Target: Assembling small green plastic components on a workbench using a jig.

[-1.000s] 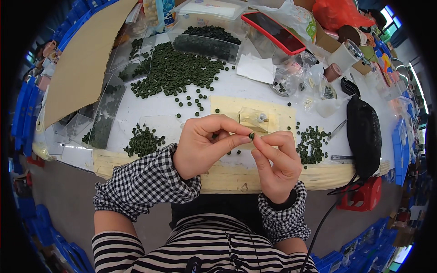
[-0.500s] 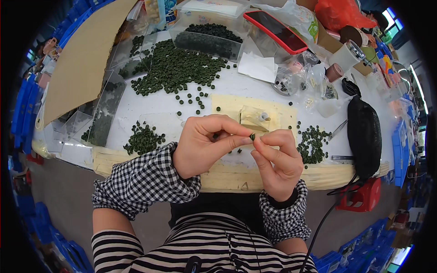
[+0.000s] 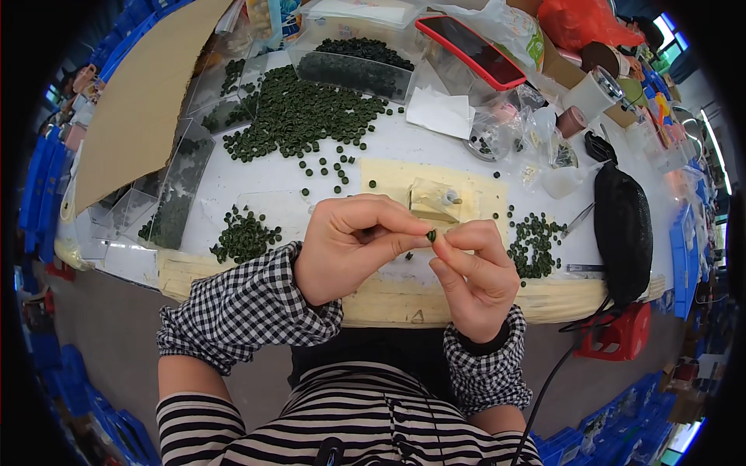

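Between the fingertips of both hands is one small dark green round part [image 3: 431, 235], low over the near side of the table. My left hand [image 3: 353, 245] pinches it from the left with thumb and forefinger. From the right, my right hand [image 3: 475, 272] closes thumb and fingers on its other side. Just beyond my hands stands a tape-covered block [image 3: 434, 203] with a small peg on top, on a yellowish sheet [image 3: 381, 172]. A pile of the same green parts [image 3: 245, 237] lies left of my left hand, and another group [image 3: 532, 245] lies right of my right hand.
A large heap of green parts [image 3: 303, 116] spreads at the back, before a clear bin [image 3: 353, 70] of them. Cardboard [image 3: 140, 109] leans at left. A red-cased phone [image 3: 474, 50], white paper [image 3: 439, 113] and plastic bags stand back right. A black pouch [image 3: 622, 229] lies at the right edge, near tweezers [image 3: 576, 220].
Both hands stay almost in place. The green part between the fingertips has turned slightly, and my right fingers have shifted a little.
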### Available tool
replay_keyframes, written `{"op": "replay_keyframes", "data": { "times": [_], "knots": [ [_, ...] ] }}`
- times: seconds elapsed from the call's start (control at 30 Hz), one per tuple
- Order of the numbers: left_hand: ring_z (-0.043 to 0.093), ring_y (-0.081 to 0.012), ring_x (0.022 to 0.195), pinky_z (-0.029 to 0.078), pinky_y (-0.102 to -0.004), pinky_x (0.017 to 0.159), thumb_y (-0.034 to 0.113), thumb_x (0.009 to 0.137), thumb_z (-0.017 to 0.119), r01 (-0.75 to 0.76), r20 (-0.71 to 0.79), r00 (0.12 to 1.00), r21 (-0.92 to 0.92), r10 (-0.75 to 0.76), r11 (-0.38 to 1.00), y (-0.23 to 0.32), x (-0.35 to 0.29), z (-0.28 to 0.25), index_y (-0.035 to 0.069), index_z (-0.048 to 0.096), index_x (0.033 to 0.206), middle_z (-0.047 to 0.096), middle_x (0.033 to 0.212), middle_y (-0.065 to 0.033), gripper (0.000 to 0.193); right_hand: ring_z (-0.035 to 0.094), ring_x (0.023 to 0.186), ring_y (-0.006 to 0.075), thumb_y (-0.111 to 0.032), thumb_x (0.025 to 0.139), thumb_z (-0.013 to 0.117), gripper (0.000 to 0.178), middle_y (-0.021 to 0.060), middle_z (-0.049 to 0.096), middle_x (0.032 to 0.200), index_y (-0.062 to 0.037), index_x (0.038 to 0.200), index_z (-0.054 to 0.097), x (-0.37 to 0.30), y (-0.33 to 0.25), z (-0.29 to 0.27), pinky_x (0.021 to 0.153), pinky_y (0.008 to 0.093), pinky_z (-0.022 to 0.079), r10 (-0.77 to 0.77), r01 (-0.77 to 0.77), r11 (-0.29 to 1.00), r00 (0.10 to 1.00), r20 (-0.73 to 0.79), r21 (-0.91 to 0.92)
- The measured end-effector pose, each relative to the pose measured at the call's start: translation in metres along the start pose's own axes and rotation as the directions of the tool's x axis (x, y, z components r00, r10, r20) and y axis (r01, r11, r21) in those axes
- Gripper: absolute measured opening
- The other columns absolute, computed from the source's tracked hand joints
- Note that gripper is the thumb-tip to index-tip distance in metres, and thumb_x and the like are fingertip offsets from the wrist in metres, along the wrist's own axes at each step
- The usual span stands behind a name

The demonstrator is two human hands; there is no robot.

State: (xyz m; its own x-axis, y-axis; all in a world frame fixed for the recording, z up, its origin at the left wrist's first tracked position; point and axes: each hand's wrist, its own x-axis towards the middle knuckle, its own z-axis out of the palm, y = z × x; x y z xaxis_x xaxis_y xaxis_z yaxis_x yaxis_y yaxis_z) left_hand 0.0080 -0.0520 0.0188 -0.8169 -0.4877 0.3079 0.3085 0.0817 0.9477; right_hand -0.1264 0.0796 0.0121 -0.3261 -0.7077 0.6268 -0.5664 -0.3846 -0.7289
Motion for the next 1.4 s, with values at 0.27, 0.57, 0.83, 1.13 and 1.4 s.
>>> {"op": "replay_keyframes", "data": {
  "times": [0.27, 0.57, 0.83, 1.13, 1.4],
  "knots": [
    [0.05, -0.0018, 0.065, 0.038, -0.0164, 0.057, -0.003, 0.083, 0.064, 0.019, -0.01, 1.0, 0.0, -0.019, 1.0, -0.0002, -0.0006, 0.0003, 0.001, 0.069, 0.096, 0.065, 0.083, -0.0035, 0.014, 0.053, 0.079, 0.0194, 0.005, 0.071, 0.072, 0.03, 0.0051, 0.063, 0.086, -0.0049, 0.099, 0.071, -0.0004, 0.0005, 0.0007, 0.069, 0.0283, 0.044, 0.0, 0.0, 1.0, 1.0, -0.004, 0.004],
    [0.044, -0.0009, 0.06, 0.035, -0.0167, 0.055, -0.003, 0.082, 0.065, 0.028, -0.012, 1.0, -0.011, -0.028, 1.0, -0.0008, -0.0005, 0.0006, 0.001, 0.069, 0.096, 0.063, 0.078, -0.0018, 0.014, 0.053, 0.078, 0.0192, 0.004, 0.071, 0.072, 0.031, 0.0045, 0.063, 0.086, -0.0057, 0.1, 0.071, -0.0004, -0.0008, 0.0009, 0.069, 0.0283, 0.044, 0.002, -0.002, 1.0, 1.0, -0.006, -0.008],
    [0.04, -0.0002, 0.059, 0.034, -0.0169, 0.053, -0.002, 0.083, 0.065, 0.073, -0.038, 0.996, -0.064, -0.076, 0.995, 0.0007, -0.0008, 0.003, 0.0, 0.069, 0.094, 0.059, 0.072, 0.002, 0.012, 0.052, 0.077, 0.0187, 0.004, 0.069, 0.073, 0.034, 0.0031, 0.063, 0.085, -0.007, 0.101, 0.071, 0.0007, -0.0007, 0.0014, 0.069, 0.0287, 0.044, -0.014, 0.014, 1.0, 1.0, -0.003, -0.024],
    [0.04, 0.001, 0.058, 0.034, -0.0158, 0.053, -0.002, 0.083, 0.065, 0.095, -0.039, 0.994, -0.092, -0.099, 0.991, 0.0001, -0.001, 0.0033, 0.0, 0.068, 0.095, 0.059, 0.071, 0.0036, 0.012, 0.052, 0.077, 0.0191, 0.004, 0.069, 0.073, 0.033, 0.003, 0.063, 0.085, -0.007, 0.1, 0.071, 0.0014, -0.0001, 0.0014, 0.069, 0.0289, 0.043, -0.031, 0.031, 0.999, 1.0, -0.004, -0.043],
    [0.042, 0.0011, 0.058, 0.035, -0.0156, 0.053, -0.001, 0.083, 0.065, 0.105, -0.034, 0.994, -0.084, -0.108, 0.991, 0.0001, -0.0007, 0.0028, -0.001, 0.068, 0.095, 0.059, 0.071, 0.0034, 0.012, 0.052, 0.077, 0.0197, 0.003, 0.068, 0.074, 0.033, 0.0028, 0.063, 0.085, -0.0068, 0.099, 0.071, 0.0031, -0.0021, 0.0002, 0.068, 0.0293, 0.044, -0.043, 0.043, 0.995, 0.999, 0.009, -0.087]
  ]
}}
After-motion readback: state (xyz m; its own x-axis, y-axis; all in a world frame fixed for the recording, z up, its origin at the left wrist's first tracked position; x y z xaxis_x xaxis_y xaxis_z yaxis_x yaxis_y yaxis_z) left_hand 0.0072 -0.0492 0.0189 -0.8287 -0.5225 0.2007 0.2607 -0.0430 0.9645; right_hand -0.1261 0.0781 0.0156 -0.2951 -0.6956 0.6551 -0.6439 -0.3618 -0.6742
